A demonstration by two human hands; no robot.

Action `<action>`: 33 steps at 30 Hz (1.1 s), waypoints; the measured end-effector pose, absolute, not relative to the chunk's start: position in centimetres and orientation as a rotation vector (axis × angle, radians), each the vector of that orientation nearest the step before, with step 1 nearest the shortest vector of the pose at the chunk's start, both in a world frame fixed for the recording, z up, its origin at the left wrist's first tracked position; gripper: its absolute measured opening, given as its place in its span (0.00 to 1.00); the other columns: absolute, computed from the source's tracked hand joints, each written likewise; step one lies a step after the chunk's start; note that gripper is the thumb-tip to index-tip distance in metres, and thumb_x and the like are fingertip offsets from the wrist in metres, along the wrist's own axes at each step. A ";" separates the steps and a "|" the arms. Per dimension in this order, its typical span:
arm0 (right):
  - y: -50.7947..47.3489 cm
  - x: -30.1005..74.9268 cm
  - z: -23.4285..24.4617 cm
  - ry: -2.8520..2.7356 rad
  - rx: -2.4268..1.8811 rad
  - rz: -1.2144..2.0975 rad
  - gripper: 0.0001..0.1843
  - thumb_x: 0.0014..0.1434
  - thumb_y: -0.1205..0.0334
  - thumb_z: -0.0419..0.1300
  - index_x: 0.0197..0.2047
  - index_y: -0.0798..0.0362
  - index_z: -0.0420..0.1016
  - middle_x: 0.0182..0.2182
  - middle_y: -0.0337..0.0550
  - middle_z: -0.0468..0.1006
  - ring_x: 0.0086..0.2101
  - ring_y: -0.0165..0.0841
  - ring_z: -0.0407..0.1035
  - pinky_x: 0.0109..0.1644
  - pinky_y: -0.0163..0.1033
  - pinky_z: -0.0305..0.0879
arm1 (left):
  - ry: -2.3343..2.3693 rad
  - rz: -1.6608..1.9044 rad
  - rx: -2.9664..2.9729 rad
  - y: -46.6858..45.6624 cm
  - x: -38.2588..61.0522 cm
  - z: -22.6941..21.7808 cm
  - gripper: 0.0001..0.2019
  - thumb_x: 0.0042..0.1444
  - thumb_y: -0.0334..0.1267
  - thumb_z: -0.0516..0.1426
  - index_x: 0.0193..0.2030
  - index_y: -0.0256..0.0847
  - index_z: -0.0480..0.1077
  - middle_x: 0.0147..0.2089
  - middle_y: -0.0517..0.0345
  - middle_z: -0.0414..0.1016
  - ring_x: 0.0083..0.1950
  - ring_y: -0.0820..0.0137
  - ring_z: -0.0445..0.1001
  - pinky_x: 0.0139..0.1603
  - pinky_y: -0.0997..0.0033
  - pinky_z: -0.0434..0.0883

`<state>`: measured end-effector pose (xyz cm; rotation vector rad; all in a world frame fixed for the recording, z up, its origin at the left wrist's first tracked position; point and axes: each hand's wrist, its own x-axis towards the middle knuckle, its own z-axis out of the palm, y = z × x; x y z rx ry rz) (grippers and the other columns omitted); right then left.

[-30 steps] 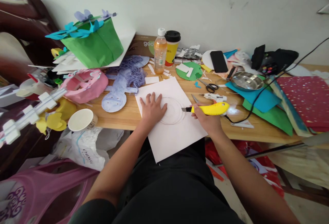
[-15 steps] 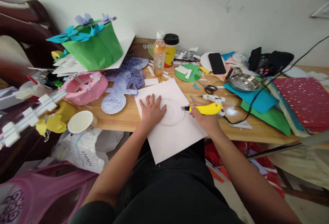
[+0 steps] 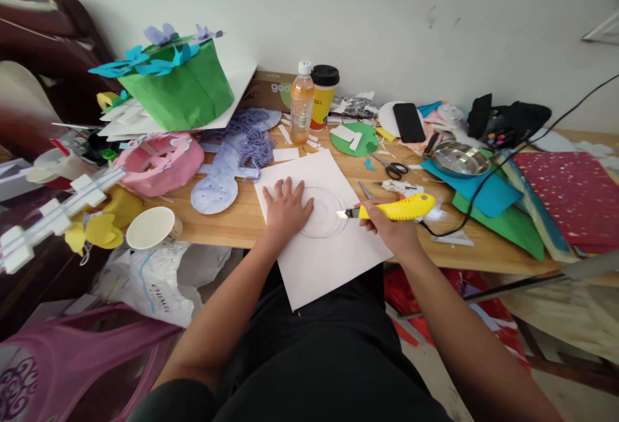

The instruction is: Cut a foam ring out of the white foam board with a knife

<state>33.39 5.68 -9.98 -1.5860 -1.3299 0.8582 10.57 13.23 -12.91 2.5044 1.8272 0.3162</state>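
A white sheet [image 3: 319, 270] lies at the table's front edge, its near corner jutting out past it. Pencil circles, one inside another, are drawn on its middle. My left hand [image 3: 286, 208] rests flat on the sheet with fingers spread, at the left side of the circles. In my right hand [image 3: 389, 231] is a yellow utility knife [image 3: 399, 208], gripped by the handle. Its blade points left, over the right part of the circles; whether the tip touches the sheet I cannot tell.
Behind the sheet stand a drink bottle [image 3: 302, 106] and a lidded paper cup [image 3: 323, 96]. Scissors [image 3: 394, 168], a glue gun [image 3: 401, 188] with its cord and a steel bowl [image 3: 460, 159] lie to the right. A paper bowl [image 3: 153, 228] sits at the left front edge.
My right hand has shifted slightly right and turned, so the knife's bright blade and more of its handle now show. My left hand and the sheet have stayed put.
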 end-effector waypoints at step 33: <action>6.4 30.3 -12.8 -0.873 -1.585 0.673 0.25 0.61 0.41 0.59 0.45 0.55 0.78 0.30 0.44 0.79 0.30 0.36 0.73 0.36 0.41 0.73 | 0.669 0.824 1.661 8.3 9.3 -8.8 0.10 0.67 0.44 0.52 0.37 0.43 0.67 0.42 0.51 0.79 0.43 0.64 0.79 0.47 0.60 0.75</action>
